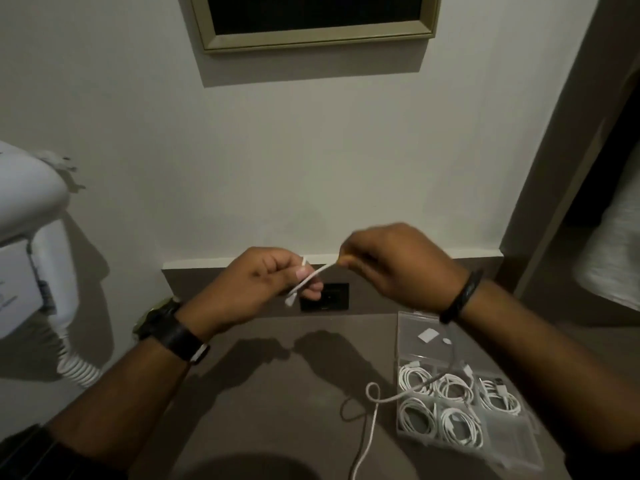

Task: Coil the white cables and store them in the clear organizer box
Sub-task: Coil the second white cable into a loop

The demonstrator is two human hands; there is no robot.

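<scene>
A white cable (313,277) is stretched between both hands above the brown table. My left hand (263,282) pinches its plug end, which sticks out below the fingers. My right hand (391,261) is closed on the cable a short way along it and looks blurred. The rest of the cable hangs from the right hand, crosses the box and lies in a small loop (372,393) on the table, then runs off the near edge. The clear organizer box (412,327) stands open at the right under my right forearm, with several coiled white cables (415,417) in its compartments.
A white wall-mounted hair dryer (27,216) with a spiral cord hangs at the left. A black wall socket (332,296) sits just behind the hands. A framed dark panel (311,19) hangs above. A doorway opens at the far right.
</scene>
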